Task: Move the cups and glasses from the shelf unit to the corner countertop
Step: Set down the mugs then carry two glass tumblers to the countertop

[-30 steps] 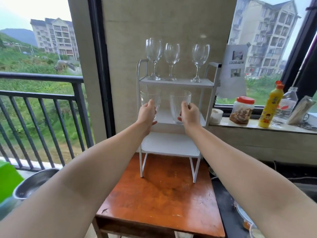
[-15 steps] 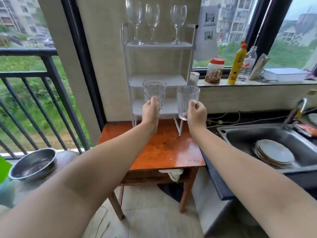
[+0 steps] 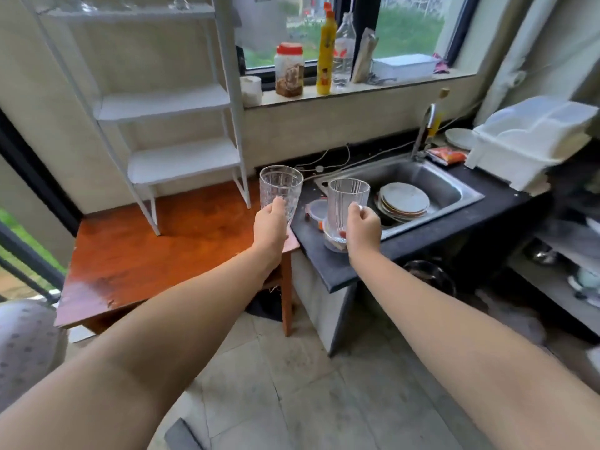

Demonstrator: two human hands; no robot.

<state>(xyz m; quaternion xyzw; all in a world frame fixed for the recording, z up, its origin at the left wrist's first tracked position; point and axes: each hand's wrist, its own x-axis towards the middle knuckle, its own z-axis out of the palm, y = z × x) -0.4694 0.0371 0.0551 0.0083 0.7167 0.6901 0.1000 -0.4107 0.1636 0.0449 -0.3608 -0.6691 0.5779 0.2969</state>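
Observation:
My left hand (image 3: 270,227) grips a clear patterned glass (image 3: 280,188) upright, above the right edge of the wooden table (image 3: 136,251). In my right hand (image 3: 363,228) is a clear ribbed glass (image 3: 346,203), held upright over the dark countertop (image 3: 328,264) just left of the sink (image 3: 451,190). The white shelf unit (image 3: 168,105) stands on the table at the left, its two lower shelves bare. On its top shelf only the bases of wine glasses (image 3: 180,3) show at the frame's upper edge.
Stacked plates (image 3: 404,199) lie in the sink. A small lidded container (image 3: 316,209) and a bowl sit on the counter under my right hand. A jar (image 3: 289,69), yellow bottle (image 3: 326,50) and clear bottle line the windowsill. A white dish rack (image 3: 526,138) stands at right.
Both hands lifted the glasses off the middle shelf and carried them right, away from the shelf unit, toward the counter by the sink. My view turned right and down.

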